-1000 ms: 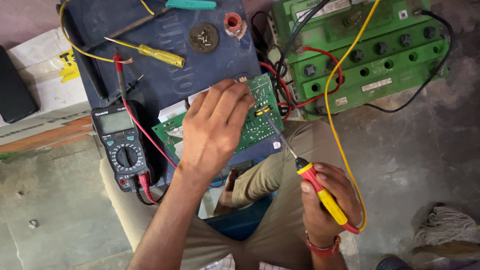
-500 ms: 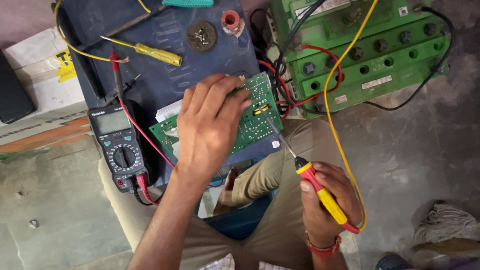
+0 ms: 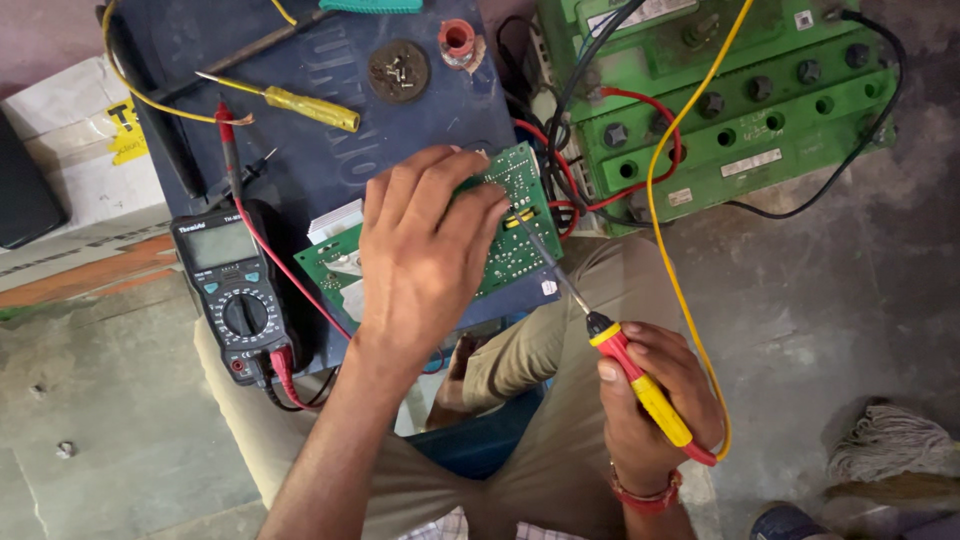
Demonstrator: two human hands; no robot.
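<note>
The left hand point(image 3: 425, 265) has slid a touch lower on the green circuit board point(image 3: 505, 235) atop the dark blue box point(image 3: 300, 150), pressing it flat, while the right hand point(image 3: 655, 400), closed around the red-and-yellow screwdriver point(image 3: 640, 385), should keep its tip steady and upright.

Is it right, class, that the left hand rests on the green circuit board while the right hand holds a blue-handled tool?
No. The head view shows the tool in the right hand has a red and yellow handle. The left hand does rest on the green circuit board.
</note>
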